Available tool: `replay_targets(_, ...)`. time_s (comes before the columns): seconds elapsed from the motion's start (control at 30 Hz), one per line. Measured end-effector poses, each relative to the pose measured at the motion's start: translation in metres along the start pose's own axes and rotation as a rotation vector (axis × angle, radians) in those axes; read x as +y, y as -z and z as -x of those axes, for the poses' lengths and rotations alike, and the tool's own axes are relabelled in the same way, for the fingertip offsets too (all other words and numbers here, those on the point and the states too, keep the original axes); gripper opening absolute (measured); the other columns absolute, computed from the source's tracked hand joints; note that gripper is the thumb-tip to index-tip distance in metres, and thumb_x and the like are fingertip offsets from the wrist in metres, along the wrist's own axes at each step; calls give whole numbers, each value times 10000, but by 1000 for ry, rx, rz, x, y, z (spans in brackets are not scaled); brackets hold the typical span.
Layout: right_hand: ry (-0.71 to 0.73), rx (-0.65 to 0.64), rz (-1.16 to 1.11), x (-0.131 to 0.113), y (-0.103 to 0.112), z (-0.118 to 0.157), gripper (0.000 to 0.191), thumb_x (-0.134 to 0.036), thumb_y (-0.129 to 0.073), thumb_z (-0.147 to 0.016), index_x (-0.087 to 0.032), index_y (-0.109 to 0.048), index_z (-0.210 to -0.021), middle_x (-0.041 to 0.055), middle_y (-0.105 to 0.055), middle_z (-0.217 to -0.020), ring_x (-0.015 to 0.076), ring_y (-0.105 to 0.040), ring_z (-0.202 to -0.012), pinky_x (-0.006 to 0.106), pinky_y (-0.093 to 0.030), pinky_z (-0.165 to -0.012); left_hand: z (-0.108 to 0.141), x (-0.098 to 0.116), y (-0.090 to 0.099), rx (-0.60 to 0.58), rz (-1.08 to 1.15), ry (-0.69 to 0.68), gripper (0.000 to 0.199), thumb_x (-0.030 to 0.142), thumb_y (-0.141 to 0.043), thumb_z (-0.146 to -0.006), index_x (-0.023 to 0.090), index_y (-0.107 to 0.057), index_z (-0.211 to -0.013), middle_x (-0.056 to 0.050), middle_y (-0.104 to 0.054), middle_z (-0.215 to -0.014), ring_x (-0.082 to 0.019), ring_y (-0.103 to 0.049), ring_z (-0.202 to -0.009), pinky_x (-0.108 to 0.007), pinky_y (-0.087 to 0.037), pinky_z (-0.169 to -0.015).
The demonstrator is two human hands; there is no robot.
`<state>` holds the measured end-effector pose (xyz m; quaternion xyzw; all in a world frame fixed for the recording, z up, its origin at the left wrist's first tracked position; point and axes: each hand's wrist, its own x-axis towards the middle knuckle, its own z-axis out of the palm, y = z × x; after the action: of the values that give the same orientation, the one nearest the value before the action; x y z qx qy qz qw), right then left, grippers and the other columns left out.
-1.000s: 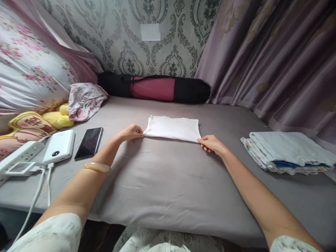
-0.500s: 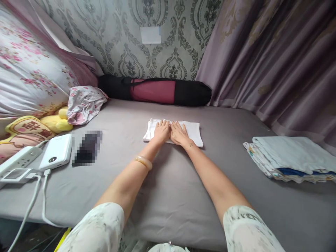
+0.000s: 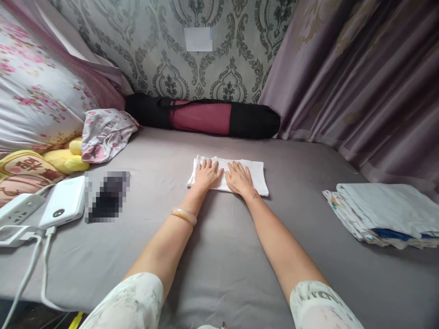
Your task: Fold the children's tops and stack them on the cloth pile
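Observation:
A folded white cloth (image 3: 257,176) lies flat on the grey sheet (image 3: 226,256) in the middle of the view. On its left half rests my left hand (image 3: 207,174), palm down with the fingers spread. My right hand (image 3: 239,177) lies flat on the cloth to the right of it, its fingers apart too. A small gap with white fabric separates the two hands. Neither hand grips anything.
At the right is a stack of folded clothes (image 3: 394,208). A black and red long bag (image 3: 202,118) lies along the wall. At the left are a power bank (image 3: 65,201), a power strip (image 3: 20,209), cables, a blurred dark object (image 3: 109,196) and a crumpled floral cloth (image 3: 108,132).
My hands have moved apart from each other on the cloth, the left one leftward and the right one slightly rightward. The fingers of my left hand are more spread. The camera view has shifted a little.

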<state>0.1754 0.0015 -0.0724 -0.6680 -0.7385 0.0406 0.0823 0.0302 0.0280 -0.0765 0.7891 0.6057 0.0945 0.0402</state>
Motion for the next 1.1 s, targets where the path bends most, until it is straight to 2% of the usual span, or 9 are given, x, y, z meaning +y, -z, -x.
replay_targets(0.23,-161,17,-7,13,2,3,596,-382,-208,-1000,-97,-301,-1516,88,-208,-1611,250,-160,-1474,458,-129,-1181,-1,-10,-1,85,-18,47,567,474,-262,-991,114,-491,-1364,-174,-428,-1492,-317,-339,-1408,-477,-222,-1160)
replay_targets(0.47,-307,16,-8,24,3,4,645,-410,-173,-1010,-19,-260,-1516,152,-206,-1601,255,-158,-1475,429,-103,-1186,-1,-18,0,66,2,112,597,437,-216,-998,73,-431,-1419,-177,-368,-1534,-287,-274,-1450,-480,-222,-1173)
replay_targets(0.63,-318,-18,-9,37,9,7,651,-413,-136,-1013,-22,-249,-1520,144,-174,-1610,244,-121,-1486,440,-94,-1192,-1,-27,1,29,11,165,638,440,-214,-988,45,-380,-1459,-177,-306,-1565,-320,-226,-1465,-469,-238,-1173)
replay_targets(0.87,-297,-41,-19,64,12,12,656,-428,-135,-1009,-49,-182,-1543,136,-94,-1626,245,-99,-1491,446,-114,-1195,-1,-38,7,-54,56,157,640,458,-196,-984,99,-323,-1497,-126,-242,-1599,-309,-191,-1477,-465,-227,-1179)
replay_targets(1.1,-312,-63,-35,68,11,12,653,-424,-154,-1006,-60,-167,-1548,128,-104,-1627,239,-97,-1492,437,-113,-1200,-1,-43,11,-123,53,128,643,467,-171,-986,112,-297,-1508,-115,-198,-1614,-310,-164,-1483,-472,-208,-1182)
